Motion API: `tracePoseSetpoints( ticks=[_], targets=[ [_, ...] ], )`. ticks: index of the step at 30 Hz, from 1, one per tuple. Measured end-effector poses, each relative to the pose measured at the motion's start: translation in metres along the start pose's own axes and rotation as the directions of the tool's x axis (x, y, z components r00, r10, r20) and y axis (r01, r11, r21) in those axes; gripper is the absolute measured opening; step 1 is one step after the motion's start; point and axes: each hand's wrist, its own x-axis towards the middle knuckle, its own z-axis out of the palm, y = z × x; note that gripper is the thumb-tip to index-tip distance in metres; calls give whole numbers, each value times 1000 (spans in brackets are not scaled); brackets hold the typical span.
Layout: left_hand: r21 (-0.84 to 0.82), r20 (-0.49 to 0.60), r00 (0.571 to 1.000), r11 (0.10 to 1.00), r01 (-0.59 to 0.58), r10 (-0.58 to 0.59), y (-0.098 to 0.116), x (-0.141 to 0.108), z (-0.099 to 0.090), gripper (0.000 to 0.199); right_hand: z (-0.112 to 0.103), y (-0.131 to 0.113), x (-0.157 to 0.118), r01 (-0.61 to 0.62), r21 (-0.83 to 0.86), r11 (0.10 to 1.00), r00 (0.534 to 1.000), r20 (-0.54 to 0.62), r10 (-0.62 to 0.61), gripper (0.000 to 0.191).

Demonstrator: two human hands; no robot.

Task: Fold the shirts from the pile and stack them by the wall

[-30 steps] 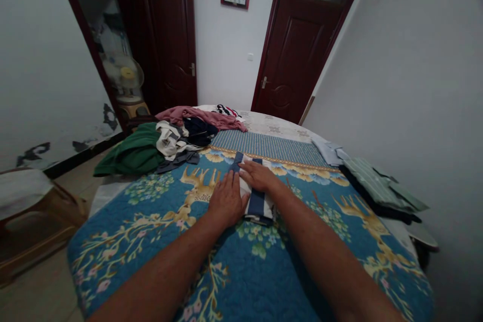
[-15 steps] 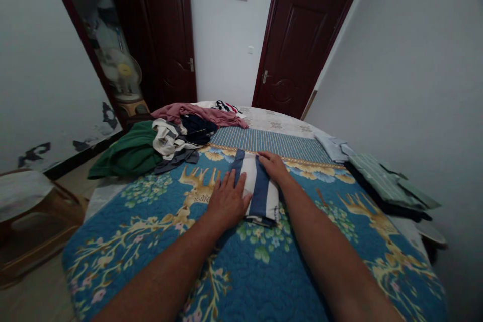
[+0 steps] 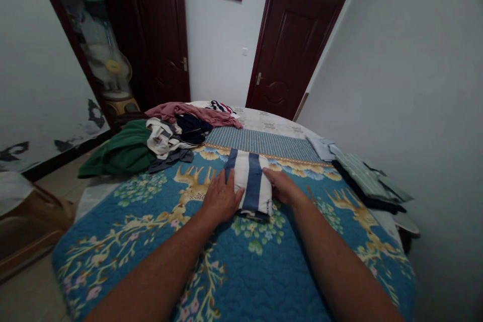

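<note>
A folded garment with blue and white stripes (image 3: 254, 181) lies flat in the middle of the patterned blue quilted cover (image 3: 241, 276). My left hand (image 3: 222, 195) rests along its left edge, palm down with fingers spread. On the opposite side, my right hand (image 3: 283, 186) grips the right edge, its thumb on top and its other fingers partly hidden at or under the fold. Small dark lettering shows near the garment's lower right corner.
At the far left lies a heap of loose clothes, with a green garment (image 3: 121, 148) and a pink one (image 3: 188, 112). Folded clothes (image 3: 372, 178) are stacked along the right edge. A wooden chair (image 3: 33, 221) stands at left, a fan (image 3: 112, 66) behind.
My right hand has moved from the top of the garment down to its right edge and now grips there. My left hand stays on the left side. The view has shifted slightly.
</note>
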Motion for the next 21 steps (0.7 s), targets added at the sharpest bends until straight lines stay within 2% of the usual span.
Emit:
tracePoseSetpoints(
  ticks=[2, 6, 9, 12, 15, 17, 18, 21],
  targets=[
    [-10, -12, 1000, 1000, 2, -3, -1, 0, 1, 72, 15, -1, -9, -6, 114, 993, 1000, 24, 4, 28],
    [-66, -38, 999, 998, 7, -10, -2, 1, 1, 70, 39, 1, -17, 142, 249, 958, 990, -45, -135, 43],
    [-120, -52, 999, 993, 5, -11, -3, 1, 0, 69, 48, 6, -15, 139, 321, 937, 990, -58, -127, 45],
    [-195, -50, 999, 981, -20, 11, -5, 2, 0, 70, 45, 5, -12, 180, 261, 948, 982, -105, -158, 44],
    [-292, -81, 996, 954, -64, 42, -7, 3, -1, 70, 27, -14, -15, 275, 84, 958, 955, -140, -262, 47],
    [-357, -128, 991, 930, -86, 43, -8, 5, -1, 69, 11, -41, -24, 391, -123, 912, 906, -127, -405, 50],
    [-387, -153, 988, 918, -89, 32, -9, 7, -1, 67, 3, -57, -30, 463, -254, 849, 861, -100, -499, 52],
    [-478, -210, 976, 877, -47, -62, -14, 12, -2, 65, -14, -102, -50, 579, -637, 509, 688, 46, -725, 53]
  ],
)
